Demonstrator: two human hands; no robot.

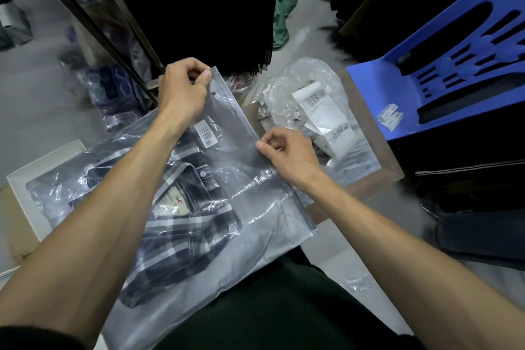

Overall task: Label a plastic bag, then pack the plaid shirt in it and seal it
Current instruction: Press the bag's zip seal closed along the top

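Sealing step: the labelled plastic bag [250,207] already holds the plaid shirt [181,224]; left hand [181,88] pinches the far corner of its zip strip, right hand [287,150] pinches mid-strip, grips closed; next, press along the strip toward the near end

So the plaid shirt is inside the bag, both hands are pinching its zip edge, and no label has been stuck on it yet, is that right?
Not quite: the head view shows a barcode label already stuck on the plastic bag. The plaid shirt is inside, and the left hand and right hand pinch its zip edge.
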